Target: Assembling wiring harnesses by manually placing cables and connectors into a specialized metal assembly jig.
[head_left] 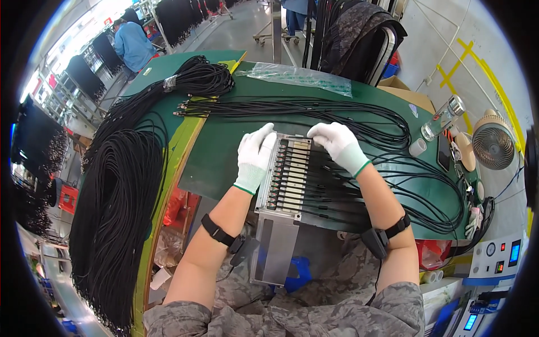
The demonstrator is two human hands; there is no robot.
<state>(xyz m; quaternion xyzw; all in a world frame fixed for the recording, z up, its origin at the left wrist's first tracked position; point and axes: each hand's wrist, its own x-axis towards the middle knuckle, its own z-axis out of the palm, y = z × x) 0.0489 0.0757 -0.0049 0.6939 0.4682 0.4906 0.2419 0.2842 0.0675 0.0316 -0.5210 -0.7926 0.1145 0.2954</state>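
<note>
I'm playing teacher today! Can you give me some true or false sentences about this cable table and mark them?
1. Both hands wear white gloves. True: left hand, right hand.
2. The hands rest on a metal fixture holding a row of cable ends. True.
3. The table mat is red. False: it is green.
4. A small fan stands on the person's left. False: it is on the right.
5. A big bundle of black cables hangs at the left. True.

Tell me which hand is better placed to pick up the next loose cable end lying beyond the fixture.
Left, probably. The left hand rests at the metal fixture's far left corner, nearer the loose cable ends; the right hand sits farther right.
</note>
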